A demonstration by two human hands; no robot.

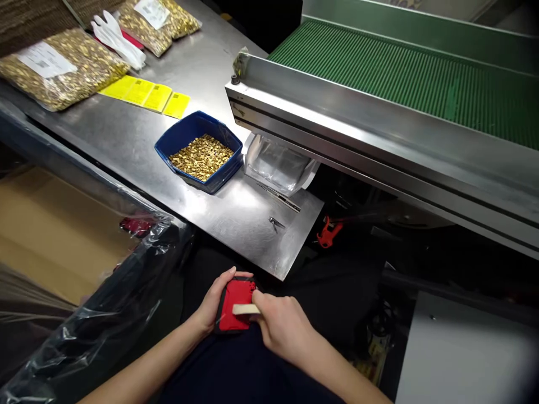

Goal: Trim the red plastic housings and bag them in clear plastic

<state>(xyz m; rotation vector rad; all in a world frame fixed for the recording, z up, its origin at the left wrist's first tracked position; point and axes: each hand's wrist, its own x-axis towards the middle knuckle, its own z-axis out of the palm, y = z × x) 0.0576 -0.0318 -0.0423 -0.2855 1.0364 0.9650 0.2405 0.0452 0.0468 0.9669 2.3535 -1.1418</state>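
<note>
Several things run out of view or into shadow: the green ribbed conveyor belt (357, 67) is cut off at the right edge; the large clear bag of gold-coloured pieces (90, 64) is cut off at the left; a flat red thing (133, 40) lies mostly hidden under a crumpled white glove (120, 42); the clear plastic pouch (275, 163) is partly covered by the conveyor's silver metal side rail (337, 120); beneath that rail, a small orange object (328, 231) sits in darkness too deep to name it.

Both hands are closed, below the near corner of the brushed-metal table (236, 224); the left hand (213, 303) grips a red rectangular case with black edges (236, 289) from its left side, most of its fingers hidden behind; the right hand (282, 322) pinches a pale, flat strip (244, 309) across the red face, its fingertips partly concealed; the strip's material is unclear, and whether it touches the case cannot be told.

Beyond them on the table, a blue plastic tray (197, 122) holds small gold-coloured pieces (202, 157); slim metal tweezers (280, 197) lie near its right side; a tiny metallic tool (275, 223), its type indistinct, lies closer to the hands.
</note>
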